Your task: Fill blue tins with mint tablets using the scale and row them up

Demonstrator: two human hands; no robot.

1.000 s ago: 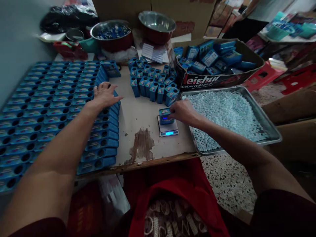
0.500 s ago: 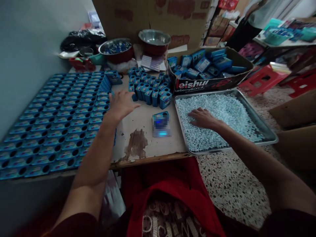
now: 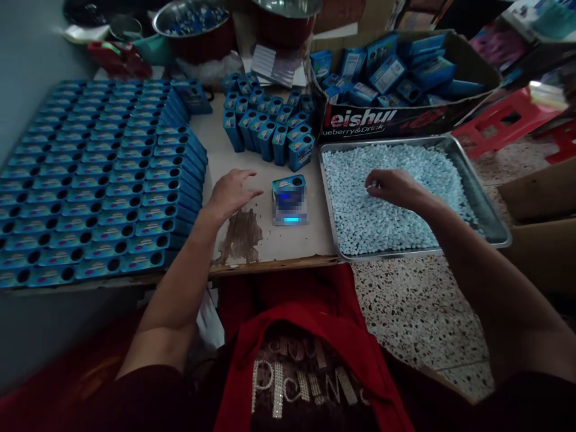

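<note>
My left hand (image 3: 236, 193) is open over the worktable (image 3: 283, 245), thumb and fingers apart, with nothing in it. To its right a small blue box (image 3: 289, 182) with a round dark hole stands on or at a small pixelated device with a lit blue display (image 3: 291, 219). My right hand (image 3: 390, 185) is closed above the metal tray (image 3: 333, 231), with a few small pale pellets (image 3: 372, 186) showing at its fingertips. A thick layer of the same pellets (image 3: 382, 225) fills the tray.
Rows of blue boxes (image 3: 96, 180) cover the table's left side. Several more blue boxes (image 3: 270, 129) stand behind the device. A carton (image 3: 360, 120) of blue boxes is behind the tray. Metal bowls (image 3: 193, 36) stand at the back, and a red stool (image 3: 508, 120) at right.
My right hand has gone from spread on the pellets to closed with some at its fingertips. My left hand has moved nearer the blue box. The view has tilted down.
</note>
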